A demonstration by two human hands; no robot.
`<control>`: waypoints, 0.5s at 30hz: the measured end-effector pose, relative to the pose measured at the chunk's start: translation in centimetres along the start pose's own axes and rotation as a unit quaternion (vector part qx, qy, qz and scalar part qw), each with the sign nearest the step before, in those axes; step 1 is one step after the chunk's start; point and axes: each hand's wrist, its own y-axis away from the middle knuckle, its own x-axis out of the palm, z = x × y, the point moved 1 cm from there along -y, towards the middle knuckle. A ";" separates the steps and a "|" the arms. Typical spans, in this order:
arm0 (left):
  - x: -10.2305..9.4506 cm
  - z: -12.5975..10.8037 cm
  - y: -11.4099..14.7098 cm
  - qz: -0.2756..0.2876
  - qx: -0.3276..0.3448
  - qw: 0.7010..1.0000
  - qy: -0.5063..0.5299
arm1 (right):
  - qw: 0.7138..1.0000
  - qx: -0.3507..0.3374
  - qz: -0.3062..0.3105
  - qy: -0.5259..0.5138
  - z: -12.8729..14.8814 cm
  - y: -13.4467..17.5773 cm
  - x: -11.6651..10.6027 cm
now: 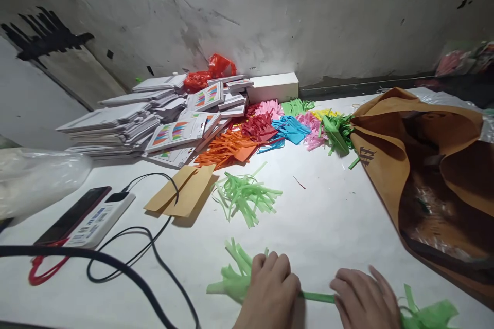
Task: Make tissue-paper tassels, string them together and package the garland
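Note:
A light green tissue-paper tassel [235, 284] stretches across the white tabletop near the front, its middle twisted into a thin cord [317, 297]. My left hand [270, 285] is closed over it just beside the left fringe, fingers curled down. On the other side of the cord, my right hand [365, 295] bends its fingers over the twisted part; they are slightly blurred. Beyond the right hand another green fringe [432, 314] spreads out. A loose bunch of light green tissue strips [249, 195] lies farther back, touched by neither hand.
Behind are stacked printed packets [177, 133], orange tassels [227, 146], blue tassels [291, 128] and a white box [273, 87]. A brown paper bag [380, 164] gapes at right. At left lie a phone [73, 216], power bank [101, 220], black cable [154, 247] and kraft envelope [193, 193].

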 end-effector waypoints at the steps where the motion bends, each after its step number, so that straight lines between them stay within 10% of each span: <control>1: -0.2 -0.1 -0.1 -0.007 0.038 0.999 -0.012 | 0.999 -0.020 -0.018 -0.017 0.4 -0.2 0.3; 7: 0.1 -0.6 -0.2 -0.019 0.108 0.992 -0.057 | 0.992 -0.061 -0.089 -0.064 2.1 -1.6 1.6; 15: -1.8 -0.3 -0.3 0.123 -0.117 0.974 0.153 | 0.983 -0.184 0.024 -0.003 1.6 -3.9 -0.6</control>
